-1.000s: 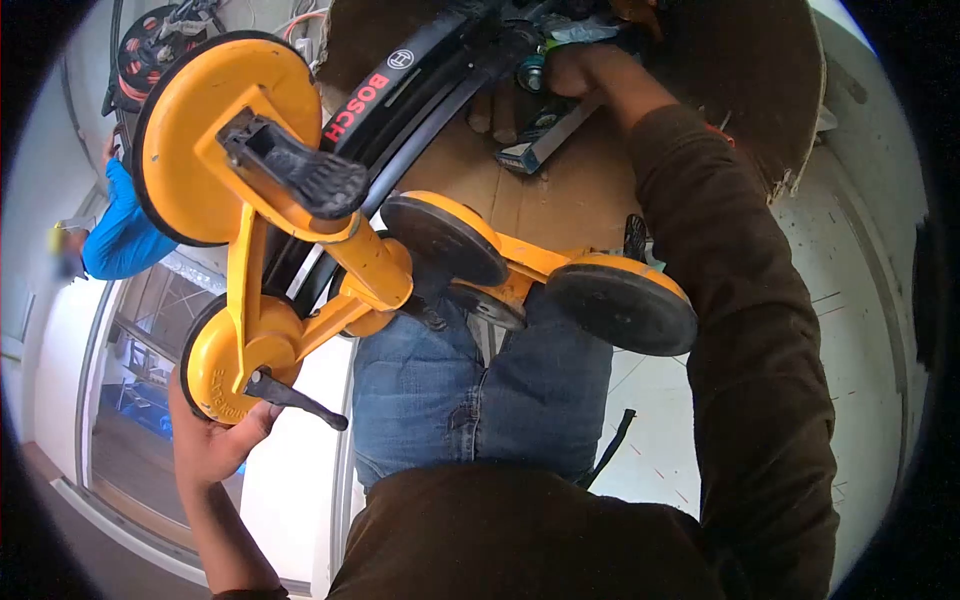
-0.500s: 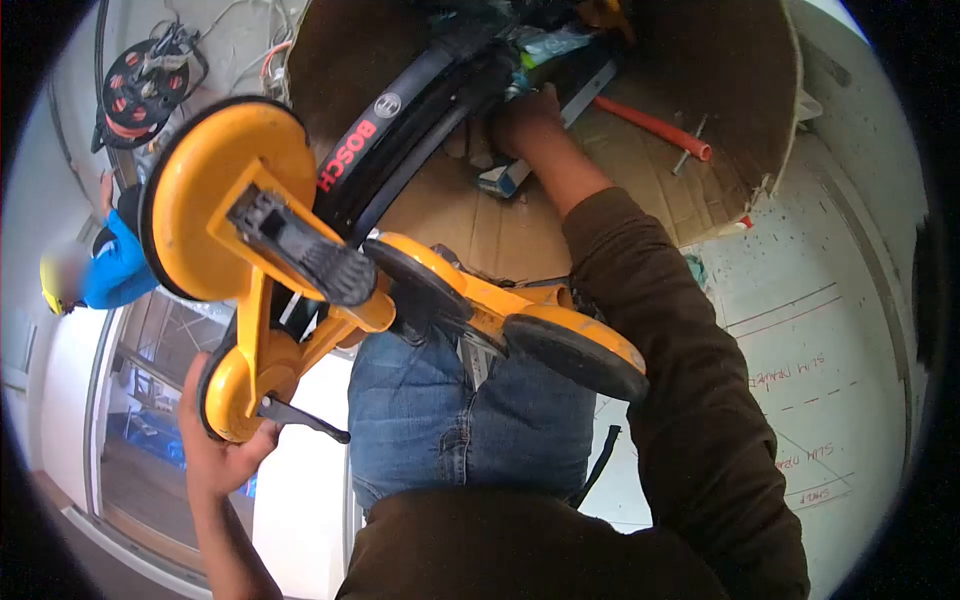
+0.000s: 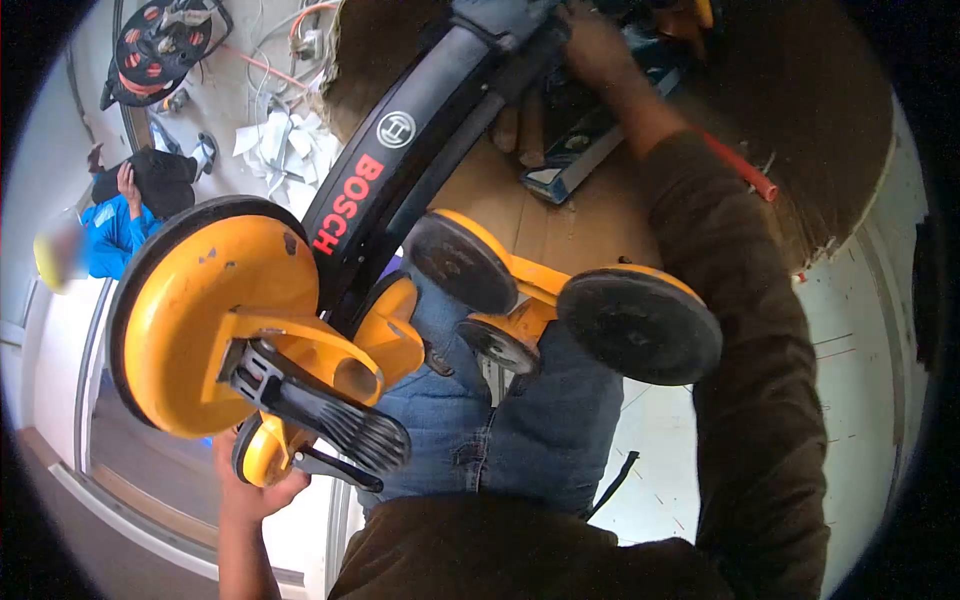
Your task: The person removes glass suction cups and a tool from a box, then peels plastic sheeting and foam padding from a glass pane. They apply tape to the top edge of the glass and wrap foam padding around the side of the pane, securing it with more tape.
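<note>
Dusty floor (image 3: 880, 330) lies below, a cardboard box (image 3: 560, 220) ahead. Left hand (image 3: 255, 480) closes round the yellow suction lifter (image 3: 230, 320) at its lower cup; the heavy upper cup could swing and slip. Right hand (image 3: 600, 45) digs in the box, its grip unclear; something could spill.

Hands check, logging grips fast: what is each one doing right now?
Left hand: closed on the yellow suction lifter.
Right hand: reaching among tools; grip cannot be told.

A sheet of cardboard (image 3: 590, 215) is lying on the pale floor (image 3: 860, 400), its ragged edge showing at the right. A level (image 3: 572, 170) is resting on it, and a red tube (image 3: 742, 168) is lying near that edge.
</note>
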`<state>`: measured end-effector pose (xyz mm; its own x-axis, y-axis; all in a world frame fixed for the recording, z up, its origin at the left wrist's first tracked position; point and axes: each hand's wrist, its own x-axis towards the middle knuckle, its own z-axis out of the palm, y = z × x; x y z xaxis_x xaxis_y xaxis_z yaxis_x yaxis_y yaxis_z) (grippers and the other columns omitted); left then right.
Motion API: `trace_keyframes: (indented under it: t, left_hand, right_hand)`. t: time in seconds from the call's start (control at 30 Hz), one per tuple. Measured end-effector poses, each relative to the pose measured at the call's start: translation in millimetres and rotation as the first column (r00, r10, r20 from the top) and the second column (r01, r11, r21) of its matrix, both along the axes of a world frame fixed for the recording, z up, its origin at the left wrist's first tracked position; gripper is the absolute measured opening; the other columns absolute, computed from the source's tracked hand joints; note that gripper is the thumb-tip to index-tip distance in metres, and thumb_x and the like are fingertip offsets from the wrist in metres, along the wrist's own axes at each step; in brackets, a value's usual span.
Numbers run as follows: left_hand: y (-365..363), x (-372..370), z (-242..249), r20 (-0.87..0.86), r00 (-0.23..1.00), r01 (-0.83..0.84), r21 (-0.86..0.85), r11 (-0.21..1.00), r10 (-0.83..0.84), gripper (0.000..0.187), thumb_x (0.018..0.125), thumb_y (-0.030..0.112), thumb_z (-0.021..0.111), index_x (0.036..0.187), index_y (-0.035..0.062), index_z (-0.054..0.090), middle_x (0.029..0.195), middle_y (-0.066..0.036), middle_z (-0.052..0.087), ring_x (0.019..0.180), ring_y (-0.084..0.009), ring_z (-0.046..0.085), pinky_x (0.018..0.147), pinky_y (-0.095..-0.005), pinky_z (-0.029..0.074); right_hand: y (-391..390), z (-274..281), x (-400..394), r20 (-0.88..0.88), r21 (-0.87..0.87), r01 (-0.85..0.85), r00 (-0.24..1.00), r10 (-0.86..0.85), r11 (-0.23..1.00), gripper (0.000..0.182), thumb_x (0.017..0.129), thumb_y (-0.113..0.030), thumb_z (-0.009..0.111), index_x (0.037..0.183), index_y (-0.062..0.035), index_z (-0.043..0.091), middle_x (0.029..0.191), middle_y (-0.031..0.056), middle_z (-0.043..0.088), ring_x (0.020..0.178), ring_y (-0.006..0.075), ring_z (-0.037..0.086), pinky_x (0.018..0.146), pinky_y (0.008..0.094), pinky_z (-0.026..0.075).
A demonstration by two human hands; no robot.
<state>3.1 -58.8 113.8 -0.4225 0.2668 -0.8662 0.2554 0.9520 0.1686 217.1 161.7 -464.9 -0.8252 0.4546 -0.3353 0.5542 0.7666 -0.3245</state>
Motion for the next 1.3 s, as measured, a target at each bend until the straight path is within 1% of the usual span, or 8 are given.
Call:
trace_keyframes:
  t: [0.1,0.33,0.43,0.57,0.77,0.87,1.1,1.3]
  left_hand:
    - [6,-12,5,0.037,0.973,0.228,-0.051,0.972,-0.227,0.053,0.069,0.028,0.088,0.111,0.0002,0.071,0.094,-0.011,0.073,0.085,-0.025,0.071,0.084,-0.0351,0.054]
    - [14,-26,6,0.0,0.908,0.417,-0.107,0.903,-0.419,0.07,0.064,0.039,0.084,0.119,0.0022,0.065,0.125,-0.013,0.055,0.114,-0.0268,0.049,0.103,-0.0412,0.04]
    - [17,-21,-7,0.001,0.994,0.107,-0.063,0.992,-0.107,0.083,0.064,0.034,0.082,0.128,-0.0043,0.046,0.117,-0.012,0.047,0.109,-0.0227,0.048,0.099,-0.0344,0.041]
    - [28,-7,-16,-0.065,0.994,-0.091,-0.003,0.996,0.091,0.043,0.063,0.019,0.077,0.102,0.0025,0.071,0.108,-0.012,0.048,0.092,-0.0254,0.05,0.083,-0.0343,0.043]
    - [19,-21,7,-0.028,0.891,0.451,-0.06,0.89,-0.453,0.037,0.062,0.019,0.076,0.098,0.0112,0.079,0.107,-0.017,0.05,0.097,-0.0328,0.051,0.085,-0.0394,0.045]
    - [29,-19,10,-0.027,0.87,0.49,-0.077,0.868,-0.493,0.038,0.062,0.019,0.076,0.099,0.0103,0.079,0.111,-0.019,0.05,0.103,-0.035,0.051,0.088,-0.0415,0.045]
    - [61,-22,14,0.052,0.833,0.553,-0.088,0.828,-0.551,0.051,0.061,0.022,0.072,0.11,0.0063,0.075,0.12,-0.025,0.046,0.11,-0.0405,0.052,0.1,-0.0458,0.044]
    - [82,-26,13,0.049,0.719,0.694,-0.089,0.714,-0.693,0.056,0.057,0.022,0.072,0.11,0.0047,0.074,0.128,-0.027,0.048,0.12,-0.0443,0.052,0.105,-0.0485,0.043]
  right_hand:
    - [29,40,-19,0.337,-0.188,-0.088,0.93,0.148,0.978,0.041,0.1,-0.022,0.052,0.137,-0.0051,0.056,0.146,0.0134,0.056,0.127,0.0356,0.06,0.104,0.053,0.049]
    - [27,79,-29,0.533,-0.417,0.213,0.845,0.048,0.883,0.042,0.095,-0.022,0.062,0.134,-0.0058,0.062,0.134,0.0217,0.061,0.13,0.0381,0.056,0.109,0.0477,0.047]
    - [15,115,21,0.382,-0.559,0.126,0.916,0.12,0.819,0.045,0.086,0.002,0.057,0.131,-0.0011,0.06,0.135,0.0245,0.06,0.128,0.0412,0.056,0.111,0.0471,0.044]
    - [23,219,57,0.211,-0.732,0.165,0.977,-0.011,0.661,0.047,0.08,0.005,0.057,0.127,0.0006,0.061,0.13,0.0262,0.062,0.125,0.0443,0.056,0.111,0.0485,0.044]
    - [7,315,98,0.135,-0.947,0.185,0.971,-0.197,0.262,0.054,0.084,-0.004,0.067,0.137,-0.0018,0.058,0.137,0.0234,0.062,0.134,0.0379,0.054,0.122,0.0423,0.032]
    - [-45,341,127,0.192,-0.98,0.162,0.917,-0.35,-0.113,0.086,0.082,-0.024,0.084,0.154,-0.0042,0.041,0.165,0.0146,0.034,0.15,0.0248,0.034,0.122,0.0393,0.029]
    - [-119,400,107,0.328,-0.926,0.1,0.695,-0.641,-0.365,0.103,0.082,-0.028,0.085,0.162,-0.0047,0.025,0.172,0.0151,0.012,0.159,0.0276,0.005,0.126,0.0431,0.015]
    - [-102,402,105,0.26,-0.938,0.032,0.72,-0.643,-0.344,0.097,0.084,-0.024,0.082,0.161,-0.0038,0.026,0.172,0.0182,0.008,0.159,0.0308,0.011,0.128,0.0433,0.004]
